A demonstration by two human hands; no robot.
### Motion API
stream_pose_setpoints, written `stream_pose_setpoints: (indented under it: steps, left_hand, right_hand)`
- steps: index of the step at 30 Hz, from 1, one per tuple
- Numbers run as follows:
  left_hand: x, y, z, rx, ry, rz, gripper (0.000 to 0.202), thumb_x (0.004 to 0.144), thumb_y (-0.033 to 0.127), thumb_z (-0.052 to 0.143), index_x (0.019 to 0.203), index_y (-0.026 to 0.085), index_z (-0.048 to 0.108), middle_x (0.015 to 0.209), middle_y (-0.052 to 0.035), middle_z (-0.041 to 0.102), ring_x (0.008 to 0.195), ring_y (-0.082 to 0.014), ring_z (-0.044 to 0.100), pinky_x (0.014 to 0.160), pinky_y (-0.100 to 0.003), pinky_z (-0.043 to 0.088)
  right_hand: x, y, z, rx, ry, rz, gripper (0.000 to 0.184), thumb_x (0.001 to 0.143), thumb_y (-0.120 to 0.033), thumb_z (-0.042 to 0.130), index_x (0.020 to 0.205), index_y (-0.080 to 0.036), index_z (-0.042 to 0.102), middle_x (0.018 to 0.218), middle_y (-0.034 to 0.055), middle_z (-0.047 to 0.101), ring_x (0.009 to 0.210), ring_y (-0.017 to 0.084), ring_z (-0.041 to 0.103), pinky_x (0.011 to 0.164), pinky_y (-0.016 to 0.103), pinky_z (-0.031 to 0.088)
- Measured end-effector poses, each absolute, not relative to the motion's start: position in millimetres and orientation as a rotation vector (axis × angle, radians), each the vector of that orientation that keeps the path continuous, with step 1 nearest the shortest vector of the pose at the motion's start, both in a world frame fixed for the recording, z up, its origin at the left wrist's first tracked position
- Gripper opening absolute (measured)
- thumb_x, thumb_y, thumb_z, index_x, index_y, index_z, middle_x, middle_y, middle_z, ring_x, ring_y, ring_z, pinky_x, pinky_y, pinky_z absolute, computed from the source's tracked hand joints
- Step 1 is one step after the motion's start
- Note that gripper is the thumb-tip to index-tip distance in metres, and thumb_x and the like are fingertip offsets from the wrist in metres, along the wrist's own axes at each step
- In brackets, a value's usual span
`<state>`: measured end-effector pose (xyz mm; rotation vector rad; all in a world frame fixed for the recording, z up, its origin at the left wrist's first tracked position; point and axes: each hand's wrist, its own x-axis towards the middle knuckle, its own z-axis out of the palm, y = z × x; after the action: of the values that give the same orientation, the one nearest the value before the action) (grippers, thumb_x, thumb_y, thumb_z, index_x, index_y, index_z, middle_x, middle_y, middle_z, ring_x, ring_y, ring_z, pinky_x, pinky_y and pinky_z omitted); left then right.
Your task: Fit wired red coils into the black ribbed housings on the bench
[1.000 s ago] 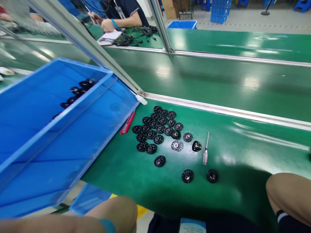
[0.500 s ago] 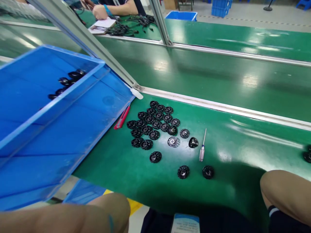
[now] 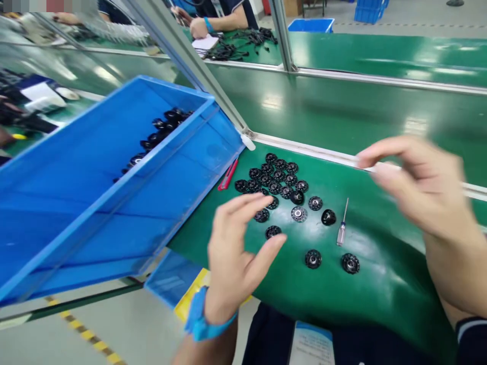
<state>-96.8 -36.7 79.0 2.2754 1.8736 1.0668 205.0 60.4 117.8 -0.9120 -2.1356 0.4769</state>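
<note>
Several small black round parts (image 3: 279, 177) lie in a cluster on the green bench top (image 3: 373, 253). My left hand (image 3: 238, 251) hovers open just above the near edge of that cluster, fingers spread, with a blue wristband (image 3: 201, 322) on the wrist. My right hand (image 3: 418, 185) is raised over the right side of the bench, fingers stretched out and apart, blurred by motion, holding nothing. A small screwdriver (image 3: 342, 228) lies between the two hands. Two more black parts (image 3: 312, 258) lie near the front edge.
A large blue tray (image 3: 95, 203) tilts at the left with black parts (image 3: 163, 126) in its upper compartment. A red cutter (image 3: 228, 175) lies beside it. A metal frame post (image 3: 198, 66) slants behind. A person writes at the far bench (image 3: 213, 23) beside black cables.
Both hands have come up from the bottom of the view to hover over the bench. The camera has turned left, so the parts sit further right.
</note>
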Motion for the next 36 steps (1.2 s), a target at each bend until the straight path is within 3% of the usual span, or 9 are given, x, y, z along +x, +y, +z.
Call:
stream_pose_setpoints:
  steps: [2,7,10,14,19,28,31,34,36]
  left_hand:
    - [-102.3,-43.0,54.3,2.293,1.929,0.949,0.035,0.101,0.043,0.069,0.131,0.025,0.066,0.125,-0.0108,0.067,0.116,-0.0292,0.066,0.101,-0.046,0.055]
    - [-106.0,-50.5,3.7,2.272,1.985,0.721,0.043,0.102,0.050,0.066,0.135,0.023,0.065,0.126,-0.0142,0.066,0.115,-0.0317,0.064,0.098,-0.046,0.052]
    - [-101.8,-38.4,-3.5,2.384,1.855,0.581,0.042,0.105,0.049,0.063,0.140,0.027,0.065,0.133,-0.0142,0.067,0.116,-0.0321,0.064,0.095,-0.046,0.049]
    - [-99.3,-12.7,-5.9,2.454,1.660,0.453,0.034,0.107,0.040,0.061,0.138,0.028,0.066,0.128,-0.0104,0.073,0.116,-0.0316,0.064,0.094,-0.045,0.045]
    - [-107.4,4.9,-11.2,2.456,1.614,0.500,0.017,0.108,0.034,0.057,0.113,0.022,0.067,0.107,-0.0061,0.076,0.099,-0.0257,0.066,0.086,-0.039,0.045]
    - [-115.5,16.1,-15.4,2.424,1.699,0.691,0.029,0.109,0.030,0.039,0.088,0.023,0.057,0.085,-0.0058,0.070,0.084,-0.0264,0.067,0.074,-0.037,0.043]
    - [-117.1,18.7,-18.7,2.417,1.712,0.716,0.023,0.108,0.027,0.038,0.091,0.023,0.054,0.075,-0.0030,0.069,0.072,-0.0248,0.068,0.070,-0.035,0.042]
    - [-117.2,21.8,-21.1,2.409,1.723,0.712,0.021,0.106,0.025,0.037,0.112,0.020,0.056,0.073,-0.0017,0.070,0.067,-0.0252,0.068,0.070,-0.035,0.043]
    - [-115.4,23.8,-22.5,2.405,1.732,0.687,0.025,0.106,0.026,0.036,0.111,0.020,0.060,0.074,-0.0035,0.071,0.069,-0.0264,0.068,0.071,-0.036,0.042]
  right_hand:
    - [179.0,74.0,94.2,-0.855,-2.274,0.527,0.023,0.109,-0.044,0.057,0.112,-0.028,0.074,0.108,0.0029,0.074,0.102,0.022,0.069,0.099,0.044,0.052]
    - [114.8,93.4,28.6,-0.925,-2.620,0.567,0.037,0.103,-0.035,0.068,0.139,-0.031,0.069,0.121,0.0101,0.069,0.108,0.027,0.063,0.100,0.048,0.046]
    - [95.4,93.5,13.3,-1.003,-2.741,0.555,0.032,0.102,-0.036,0.069,0.130,-0.023,0.069,0.118,0.0084,0.067,0.110,0.025,0.062,0.103,0.049,0.049]
    - [99.7,87.9,9.6,-1.143,-2.737,0.536,0.028,0.103,-0.040,0.067,0.118,-0.017,0.067,0.116,0.0071,0.066,0.108,0.022,0.065,0.102,0.047,0.055]
    - [111.8,79.4,-1.2,-1.281,-2.590,0.572,0.035,0.105,-0.045,0.065,0.122,-0.015,0.065,0.116,0.0075,0.067,0.104,0.021,0.067,0.098,0.046,0.058]
    - [116.2,69.8,8.5,-1.362,-2.390,0.498,0.035,0.103,-0.045,0.067,0.122,-0.016,0.067,0.125,0.0093,0.066,0.114,0.024,0.065,0.102,0.048,0.057]
    - [139.5,51.8,20.5,-1.377,-2.238,0.442,0.033,0.104,-0.045,0.065,0.121,-0.017,0.067,0.125,0.0092,0.066,0.115,0.024,0.064,0.104,0.049,0.055]
    - [170.2,23.2,20.6,-1.391,-2.106,0.408,0.032,0.105,-0.046,0.063,0.116,-0.017,0.068,0.121,0.0084,0.067,0.113,0.023,0.065,0.105,0.048,0.054]
    - [189.7,0.3,14.1,-1.407,-2.052,0.401,0.031,0.106,-0.046,0.061,0.113,-0.017,0.068,0.116,0.0077,0.068,0.110,0.022,0.065,0.104,0.048,0.054]
